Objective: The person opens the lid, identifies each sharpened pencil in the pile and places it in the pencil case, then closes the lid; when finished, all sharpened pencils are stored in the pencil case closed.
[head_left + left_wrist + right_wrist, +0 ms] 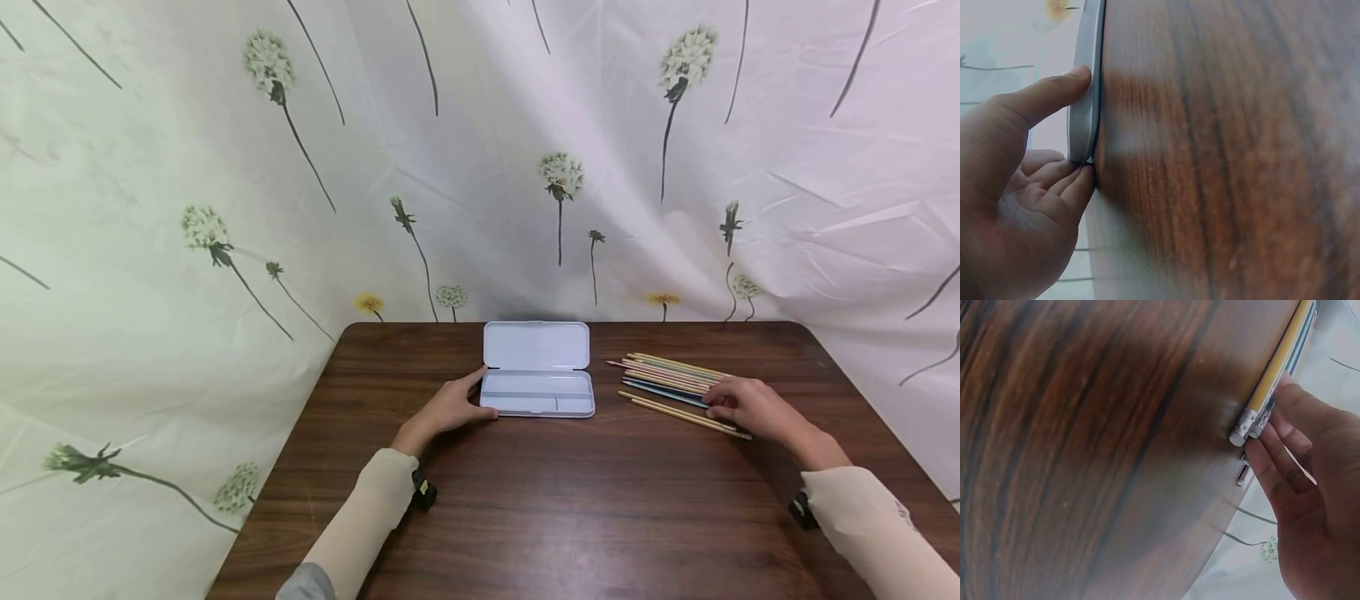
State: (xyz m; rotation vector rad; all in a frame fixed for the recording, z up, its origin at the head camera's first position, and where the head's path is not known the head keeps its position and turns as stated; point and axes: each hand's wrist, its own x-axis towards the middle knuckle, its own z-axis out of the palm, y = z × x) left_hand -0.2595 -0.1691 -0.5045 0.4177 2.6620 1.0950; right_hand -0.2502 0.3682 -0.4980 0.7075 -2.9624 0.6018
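Note:
A pale blue-white pencil case [537, 406] lies with its lid [536, 345] raised, its divided compartments holding nothing. My left hand [450, 407] grips the case's left end, thumb on the front edge and fingers round the back corner; the left wrist view shows this thumb [1060, 94] against the case's side. Several pencils [663, 372] in yellow, pink and blue lie to the right of the case. My right hand [757, 410] is at their right end, thumb and fingers pinching a pencil among them. Two yellow pencils [667, 408] lie nearest the front, one eraser end [1244, 428] close to the fingers.
Both things rest near the back of a dark brown wooden table [555, 508]. A white cloth [465, 167] with dandelion prints hangs behind and beside it. Each forearm wears a light sleeve and a small black wrist camera [423, 492].

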